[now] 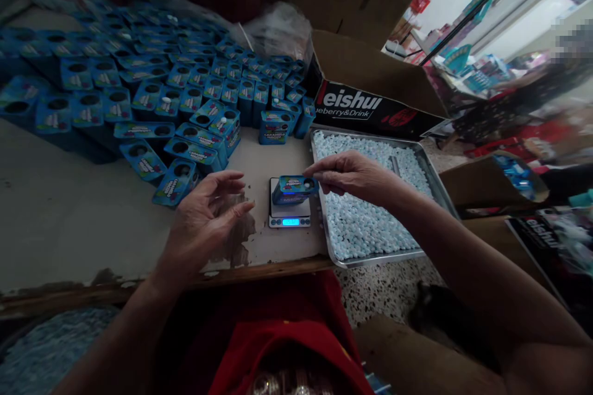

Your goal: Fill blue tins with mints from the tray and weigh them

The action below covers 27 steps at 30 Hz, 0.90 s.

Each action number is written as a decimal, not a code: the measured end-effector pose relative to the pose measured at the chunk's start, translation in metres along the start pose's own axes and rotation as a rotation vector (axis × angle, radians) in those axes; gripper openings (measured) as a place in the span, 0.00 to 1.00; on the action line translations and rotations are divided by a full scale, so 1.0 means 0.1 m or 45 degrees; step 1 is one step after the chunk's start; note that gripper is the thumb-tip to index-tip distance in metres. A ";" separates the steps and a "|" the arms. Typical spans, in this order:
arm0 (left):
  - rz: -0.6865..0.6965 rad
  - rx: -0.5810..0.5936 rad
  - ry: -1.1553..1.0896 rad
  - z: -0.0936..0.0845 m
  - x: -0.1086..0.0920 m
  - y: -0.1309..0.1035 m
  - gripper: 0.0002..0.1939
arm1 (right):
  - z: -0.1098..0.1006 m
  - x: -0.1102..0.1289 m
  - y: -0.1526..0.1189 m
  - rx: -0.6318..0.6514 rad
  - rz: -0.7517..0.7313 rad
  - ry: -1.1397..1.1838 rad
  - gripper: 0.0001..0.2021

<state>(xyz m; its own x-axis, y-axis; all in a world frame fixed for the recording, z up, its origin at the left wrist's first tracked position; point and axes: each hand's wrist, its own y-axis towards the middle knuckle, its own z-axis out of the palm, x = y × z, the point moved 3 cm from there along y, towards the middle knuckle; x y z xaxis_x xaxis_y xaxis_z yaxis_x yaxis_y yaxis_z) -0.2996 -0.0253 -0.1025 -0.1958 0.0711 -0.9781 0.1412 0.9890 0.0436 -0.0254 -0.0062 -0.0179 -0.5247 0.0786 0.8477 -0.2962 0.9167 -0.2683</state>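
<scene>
A blue candy box (291,190) lies on a small digital scale (290,222) with a lit blue display; the digits are too blurred to read. My right hand (345,174) reaches over the tray's edge to the box's right end. Its fingers are pinched together beside the round opening, and what they hold, if anything, is too small to make out. My left hand (208,207) is held above the table, left of the scale, fingers apart and holding nothing. Under my right forearm, a metal tray (340,261) is full of small pale blue and white candies (370,222).
Many blue boxes (189,99) with round openings crowd the table's left and back. A black printed carton (365,102) stands open behind the tray. The table's worn front edge (287,265) is near me. A person (523,92) is blurred at right.
</scene>
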 end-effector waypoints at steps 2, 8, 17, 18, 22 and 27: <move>0.098 -0.018 0.072 0.06 -0.04 0.04 0.23 | -0.01 -0.04 0.00 -0.030 0.017 0.099 0.12; 0.636 0.280 0.725 0.82 -0.36 0.36 0.28 | -0.22 -0.15 0.26 -0.338 0.033 0.597 0.17; 0.675 0.098 0.827 -0.16 -0.62 -0.21 0.19 | -0.14 -0.26 1.43 -0.516 -0.054 -0.930 0.16; 0.639 -0.030 0.835 -0.48 -0.61 -0.27 0.19 | -0.09 -0.29 1.50 -0.451 0.016 -1.151 0.17; 0.410 -0.549 0.985 -1.82 -0.48 -0.41 0.19 | -0.02 -0.37 1.55 -0.355 0.058 -1.466 0.18; 0.037 -0.828 1.065 -2.96 -0.18 -0.48 0.22 | -0.05 -0.67 0.92 -0.482 0.012 -1.328 0.16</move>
<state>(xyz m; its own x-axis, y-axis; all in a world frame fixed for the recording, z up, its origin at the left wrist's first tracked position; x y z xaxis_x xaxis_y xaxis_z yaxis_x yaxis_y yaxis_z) -0.5900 -0.0357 -0.0267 -0.8414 -0.0823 -0.5341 -0.3416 0.8469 0.4076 -0.0136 0.0745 -0.0972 -0.9928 -0.1194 -0.0023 -0.1194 0.9922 0.0351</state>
